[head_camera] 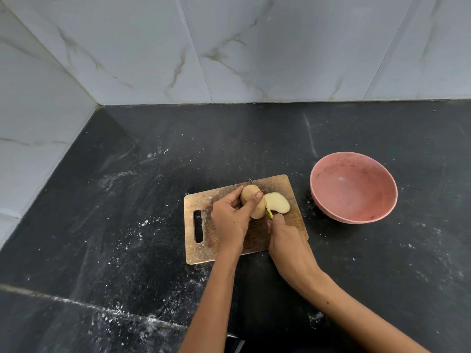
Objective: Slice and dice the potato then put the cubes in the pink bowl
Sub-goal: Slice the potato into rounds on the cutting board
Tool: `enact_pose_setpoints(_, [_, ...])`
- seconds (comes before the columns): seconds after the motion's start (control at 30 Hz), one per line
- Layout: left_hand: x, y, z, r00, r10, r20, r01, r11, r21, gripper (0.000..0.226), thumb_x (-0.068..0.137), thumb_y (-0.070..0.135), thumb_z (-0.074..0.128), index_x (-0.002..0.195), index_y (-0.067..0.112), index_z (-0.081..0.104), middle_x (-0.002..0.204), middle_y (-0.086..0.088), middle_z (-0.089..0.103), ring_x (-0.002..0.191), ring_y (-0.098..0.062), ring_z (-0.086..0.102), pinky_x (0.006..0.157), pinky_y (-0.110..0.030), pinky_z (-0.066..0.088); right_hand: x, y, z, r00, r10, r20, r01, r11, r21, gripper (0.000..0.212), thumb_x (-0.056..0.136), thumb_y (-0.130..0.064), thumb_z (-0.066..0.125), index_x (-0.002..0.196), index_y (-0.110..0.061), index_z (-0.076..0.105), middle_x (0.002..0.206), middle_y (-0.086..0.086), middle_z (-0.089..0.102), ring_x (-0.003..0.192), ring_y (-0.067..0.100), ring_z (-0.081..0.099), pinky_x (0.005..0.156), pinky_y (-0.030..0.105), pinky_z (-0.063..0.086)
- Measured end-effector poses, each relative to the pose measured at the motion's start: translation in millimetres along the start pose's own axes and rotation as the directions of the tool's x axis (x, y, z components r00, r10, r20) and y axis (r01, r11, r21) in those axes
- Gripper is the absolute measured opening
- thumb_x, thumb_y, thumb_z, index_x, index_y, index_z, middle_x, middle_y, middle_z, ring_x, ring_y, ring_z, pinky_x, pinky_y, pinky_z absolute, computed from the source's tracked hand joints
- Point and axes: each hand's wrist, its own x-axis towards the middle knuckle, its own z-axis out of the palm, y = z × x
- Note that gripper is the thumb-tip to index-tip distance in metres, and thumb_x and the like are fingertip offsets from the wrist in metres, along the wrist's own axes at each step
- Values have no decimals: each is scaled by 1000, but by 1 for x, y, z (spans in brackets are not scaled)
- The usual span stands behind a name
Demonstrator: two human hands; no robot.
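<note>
A brown potato (248, 197) stands on a wooden cutting board (201, 248). My left hand (230, 220) grips it from the left, forefinger laid over its top. A pale cut slice (277, 203) leans open to the right of the potato. My right hand (286, 240) holds a knife with a yellow handle (269, 214); the blade runs between potato and slice, its tip (251, 180) showing behind the potato. The pink bowl (353, 187) sits to the right of the board, with nothing in it.
The board lies on a black stone counter (127, 225) dusted with white specks. White marble-tiled walls (229, 47) close the counter at the back and on the left. A slot handle (198, 226) is cut in the board's left end.
</note>
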Motion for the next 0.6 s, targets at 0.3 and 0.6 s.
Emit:
enact_pose_setpoints(0.3, [3, -5, -1, 1000, -2, 7, 2, 1000, 4, 48, 71, 24, 82, 115, 10, 68, 104, -2, 73, 97, -10, 69, 82, -45, 58, -14, 5, 2, 997, 65, 41, -65, 998, 10, 16, 104, -29, 26, 91, -22, 32, 70, -6, 50, 63, 13, 51, 61, 33, 39])
enact_pose_setpoints(0.6, [2, -1, -1, 1000, 1, 2, -1, 1000, -11, 39, 76, 20, 80, 112, 8, 70, 102, -4, 74, 97, -14, 70, 82, -47, 58, 7, -9, -9, 992, 74, 103, -70, 997, -39, 16, 105, -26, 28, 111, -15, 37, 92, 5, 55, 83, 22, 55, 66, 35, 37])
